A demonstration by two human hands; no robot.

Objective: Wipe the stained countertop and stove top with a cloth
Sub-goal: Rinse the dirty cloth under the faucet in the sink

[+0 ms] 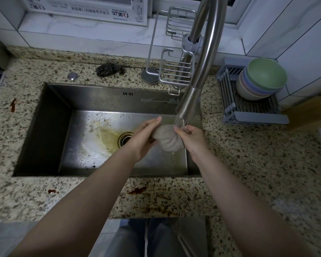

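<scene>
A bunched grey cloth (167,139) hangs over the steel sink (44,130), right under the faucet head (188,108), from which water runs. My left hand (144,138) grips the cloth from the left and my right hand (192,139) grips it from the right. The speckled granite countertop (258,164) carries dark red-brown stains: one in front of the sink (137,190), a small one at the front left (52,191) and one at the left (13,104). The stove top is not in view.
A steel scrubber (109,69) lies behind the sink beside a wire rack (176,71). Stacked bowls (261,78) sit on a drying rack (248,110) at the right. Yellowish residue (107,136) lies around the drain (125,139). A wooden item (308,112) is at the far right.
</scene>
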